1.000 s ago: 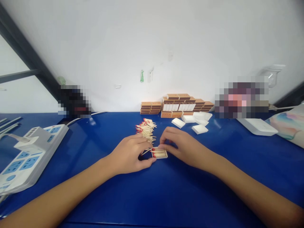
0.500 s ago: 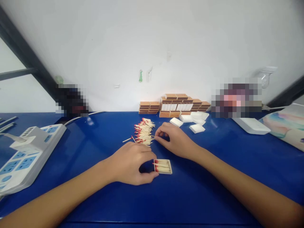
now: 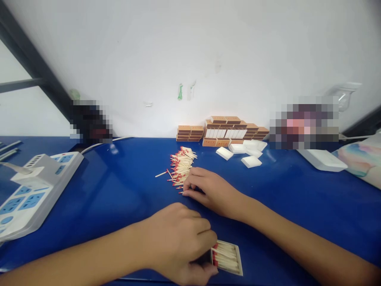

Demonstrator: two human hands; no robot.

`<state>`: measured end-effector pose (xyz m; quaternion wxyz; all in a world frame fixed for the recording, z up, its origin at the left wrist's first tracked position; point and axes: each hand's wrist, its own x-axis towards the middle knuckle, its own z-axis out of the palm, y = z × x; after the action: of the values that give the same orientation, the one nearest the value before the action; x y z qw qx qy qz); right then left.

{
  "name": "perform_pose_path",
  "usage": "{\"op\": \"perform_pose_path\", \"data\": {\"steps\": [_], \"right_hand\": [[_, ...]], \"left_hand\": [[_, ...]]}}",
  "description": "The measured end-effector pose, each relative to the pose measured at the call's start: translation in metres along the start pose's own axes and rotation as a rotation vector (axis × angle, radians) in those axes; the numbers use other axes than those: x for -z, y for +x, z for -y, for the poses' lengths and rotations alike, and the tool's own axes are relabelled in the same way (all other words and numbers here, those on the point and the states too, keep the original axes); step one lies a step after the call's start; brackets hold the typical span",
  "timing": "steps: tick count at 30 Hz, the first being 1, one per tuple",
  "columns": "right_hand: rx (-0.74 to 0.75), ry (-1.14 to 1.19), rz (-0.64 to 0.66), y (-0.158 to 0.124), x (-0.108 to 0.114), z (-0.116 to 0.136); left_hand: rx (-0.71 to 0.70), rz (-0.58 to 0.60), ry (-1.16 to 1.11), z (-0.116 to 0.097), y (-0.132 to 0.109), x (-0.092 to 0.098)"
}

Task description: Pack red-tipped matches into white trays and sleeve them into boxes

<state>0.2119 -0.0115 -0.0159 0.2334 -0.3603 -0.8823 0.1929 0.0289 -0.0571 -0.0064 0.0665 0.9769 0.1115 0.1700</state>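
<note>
Near the table's front edge my left hand [image 3: 184, 246] grips the left end of a small white matchbox tray [image 3: 239, 260]. Matches [image 3: 226, 254] lie side by side in the tray, their red heads toward my left hand. Farther back, my right hand [image 3: 208, 188] is closed at the lower right side of a loose heap of matches [image 3: 181, 165]. A match with a red head sticks out to the left from its pinched fingertips. Some of the heap is hidden behind the right hand.
Stacked brown matchboxes [image 3: 226, 124] stand against the wall. Several white trays [image 3: 251, 161] lie before them. A power strip [image 3: 44, 190] with a plugged-in adapter is on the left. At the right are a white block-like object [image 3: 323, 161] and a colourful sheet [image 3: 361, 159].
My left hand and the filled tray have come nearer and to the right. My right hand has moved down and left along the heap's edge. The view has shifted slightly.
</note>
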Motion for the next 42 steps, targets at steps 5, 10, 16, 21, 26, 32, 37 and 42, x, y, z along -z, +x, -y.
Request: {"op": "perform_pose_path", "data": {"steps": [5,10,16,21,26,32,37,42], "right_hand": [[-0.069,-0.042,0.0,-0.004,0.017,0.0],[-0.213,0.032,-0.136,-0.017,0.05,-0.003],[-0.231,0.045,0.052,-0.027,0.053,0.003],[-0.232,0.021,0.095,-0.027,0.046,0.003],[-0.227,-0.002,0.068,-0.025,0.043,-0.002],[-0.204,-0.027,0.036,-0.025,0.041,-0.004],[-0.181,0.019,0.024,-0.026,0.044,0.0],[-0.192,0.048,0.117,-0.026,0.037,0.004]], "left_hand": [[0.094,-0.031,-0.016,0.02,0.0,0.004],[0.376,-0.1,-0.009,0.044,-0.002,0.01],[0.5,-0.117,0.021,0.051,-0.003,0.011],[0.512,-0.052,0.018,0.048,-0.001,0.013],[0.5,-0.044,0.02,0.05,-0.002,0.013],[0.501,-0.008,0.034,0.05,-0.002,0.013],[0.508,0.001,0.003,0.05,0.0,0.016],[0.488,0.016,-0.002,0.048,0.001,0.016]]}}
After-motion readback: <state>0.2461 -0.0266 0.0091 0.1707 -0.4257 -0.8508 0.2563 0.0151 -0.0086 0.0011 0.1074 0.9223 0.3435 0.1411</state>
